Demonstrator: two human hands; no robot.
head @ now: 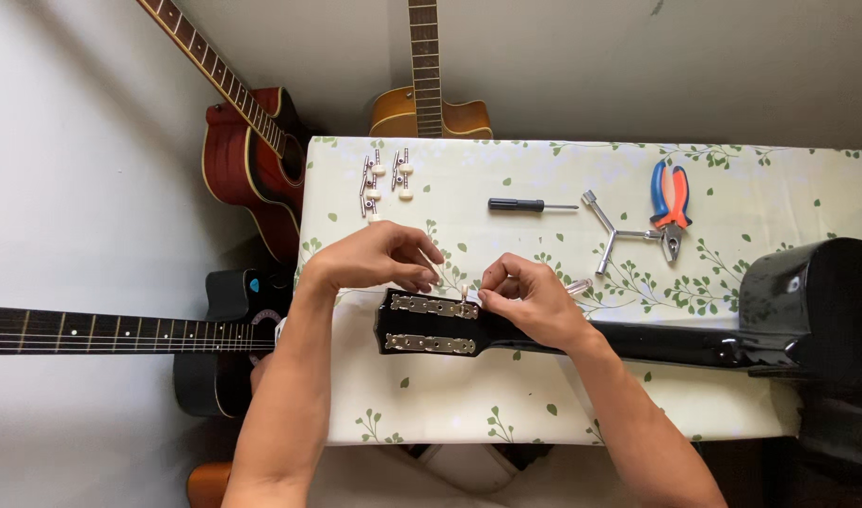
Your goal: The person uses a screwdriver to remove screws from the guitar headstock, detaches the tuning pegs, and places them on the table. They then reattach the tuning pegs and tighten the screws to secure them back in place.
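the black guitar headstock (431, 325) in the middle of the frame is glossy and smooth, with two bright metal tuner plates (435, 307). the cover on the desk (544, 179) looks like smooth printed plastic cloth. the pliers (670, 202) at upper right have metal jaws and glossy orange and blue plastic grips. the red guitar (247, 155) at upper left is shiny lacquered wood.

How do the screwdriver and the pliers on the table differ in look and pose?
The screwdriver has a plain black handle and a thin straight shaft; the pliers have orange and blue grips with grey metal jaws. The screwdriver lies crosswise, shaft pointing toward the pliers; the pliers lie with jaws toward the person, next to a three-armed metal wrench. Both rest untouched on the leaf-patterned tablecloth, beyond both hands.
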